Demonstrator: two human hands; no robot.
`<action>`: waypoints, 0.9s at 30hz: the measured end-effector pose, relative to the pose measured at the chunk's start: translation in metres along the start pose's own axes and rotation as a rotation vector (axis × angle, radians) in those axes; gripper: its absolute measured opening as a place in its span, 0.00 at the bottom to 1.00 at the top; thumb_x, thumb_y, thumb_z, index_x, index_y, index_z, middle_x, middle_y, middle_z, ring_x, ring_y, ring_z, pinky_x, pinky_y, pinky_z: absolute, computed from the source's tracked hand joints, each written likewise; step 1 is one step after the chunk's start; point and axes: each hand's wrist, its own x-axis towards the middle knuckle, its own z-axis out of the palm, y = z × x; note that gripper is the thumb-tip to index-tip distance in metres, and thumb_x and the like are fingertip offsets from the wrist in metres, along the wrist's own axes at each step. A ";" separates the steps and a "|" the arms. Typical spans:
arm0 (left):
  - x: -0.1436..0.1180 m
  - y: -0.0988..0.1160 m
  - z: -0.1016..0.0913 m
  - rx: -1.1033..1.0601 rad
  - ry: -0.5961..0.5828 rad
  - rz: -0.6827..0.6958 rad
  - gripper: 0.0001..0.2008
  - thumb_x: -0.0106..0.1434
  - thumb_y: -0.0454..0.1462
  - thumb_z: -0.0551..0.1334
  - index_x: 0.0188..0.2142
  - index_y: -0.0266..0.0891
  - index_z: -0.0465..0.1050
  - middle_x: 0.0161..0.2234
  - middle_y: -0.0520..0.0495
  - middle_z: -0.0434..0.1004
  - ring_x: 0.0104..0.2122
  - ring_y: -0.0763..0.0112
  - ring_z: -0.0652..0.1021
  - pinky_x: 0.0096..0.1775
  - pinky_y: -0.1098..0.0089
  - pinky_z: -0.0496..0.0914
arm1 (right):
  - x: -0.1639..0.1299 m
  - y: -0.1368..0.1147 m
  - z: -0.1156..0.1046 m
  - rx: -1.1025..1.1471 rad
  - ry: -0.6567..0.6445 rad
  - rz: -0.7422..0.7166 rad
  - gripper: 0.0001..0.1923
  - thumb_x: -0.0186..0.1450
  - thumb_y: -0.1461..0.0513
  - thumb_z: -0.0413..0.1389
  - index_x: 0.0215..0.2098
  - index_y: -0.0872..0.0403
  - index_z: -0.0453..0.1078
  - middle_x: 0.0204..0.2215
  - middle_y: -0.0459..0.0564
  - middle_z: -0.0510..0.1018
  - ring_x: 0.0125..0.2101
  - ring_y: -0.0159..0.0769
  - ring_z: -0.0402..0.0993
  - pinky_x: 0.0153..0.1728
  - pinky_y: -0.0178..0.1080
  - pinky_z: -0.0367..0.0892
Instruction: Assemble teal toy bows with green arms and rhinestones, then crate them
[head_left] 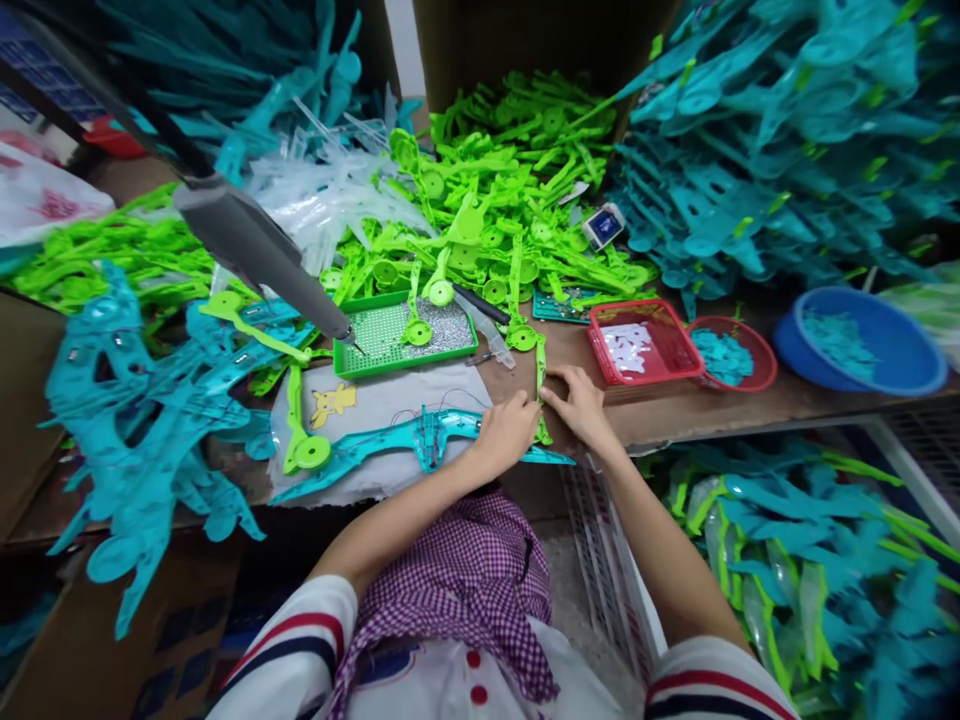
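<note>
both hands, left (508, 430) and right (579, 402), pinch a green strip (541, 372) by the teal bow (420, 440), fitting it; next needs firm pressing.

Two hands, left hand (508, 430) and right hand (579, 402), meet at one green strip (541, 385). On the table (750, 405) sit one green tray (401, 335), one red basket (643, 342), one red bowl (727, 353) and one blue basin (862, 340). One grey powered screwdriver (255, 250) hangs above. One long teal part (405, 440) lies in front. Loose green and teal parts form heaps, probably hundreds, too tangled to count.
</note>
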 end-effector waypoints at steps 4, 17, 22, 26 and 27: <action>0.001 -0.001 -0.006 0.026 -0.022 0.003 0.17 0.74 0.39 0.49 0.50 0.40 0.75 0.45 0.41 0.74 0.41 0.60 0.80 0.37 0.64 0.72 | 0.003 0.003 -0.003 0.011 -0.054 -0.003 0.23 0.64 0.46 0.55 0.52 0.46 0.71 0.53 0.55 0.75 0.55 0.55 0.69 0.56 0.59 0.59; -0.010 0.016 -0.008 0.141 0.026 0.089 0.12 0.70 0.30 0.54 0.48 0.32 0.74 0.43 0.39 0.74 0.44 0.60 0.78 0.42 0.64 0.73 | 0.005 0.015 -0.003 0.063 -0.089 -0.032 0.27 0.62 0.41 0.57 0.52 0.46 0.72 0.54 0.55 0.73 0.57 0.53 0.68 0.58 0.59 0.60; -0.007 0.005 -0.011 -0.005 -0.006 0.073 0.14 0.73 0.34 0.52 0.48 0.35 0.75 0.44 0.41 0.74 0.43 0.63 0.79 0.42 0.65 0.73 | 0.006 0.019 -0.003 0.087 -0.099 -0.020 0.28 0.62 0.41 0.56 0.53 0.46 0.72 0.54 0.54 0.72 0.59 0.51 0.66 0.61 0.60 0.58; 0.000 0.000 -0.013 -0.122 0.022 -0.010 0.16 0.75 0.38 0.50 0.50 0.39 0.74 0.46 0.43 0.74 0.42 0.65 0.79 0.42 0.67 0.72 | 0.007 0.017 -0.002 0.113 -0.094 0.007 0.27 0.63 0.41 0.55 0.51 0.47 0.74 0.54 0.55 0.72 0.59 0.50 0.67 0.62 0.59 0.58; 0.000 0.001 -0.013 -0.109 0.019 -0.005 0.16 0.75 0.38 0.50 0.50 0.39 0.75 0.45 0.43 0.74 0.42 0.65 0.78 0.42 0.67 0.72 | 0.007 0.016 -0.002 0.110 -0.088 0.012 0.27 0.62 0.41 0.56 0.51 0.47 0.75 0.53 0.55 0.72 0.59 0.51 0.67 0.61 0.59 0.58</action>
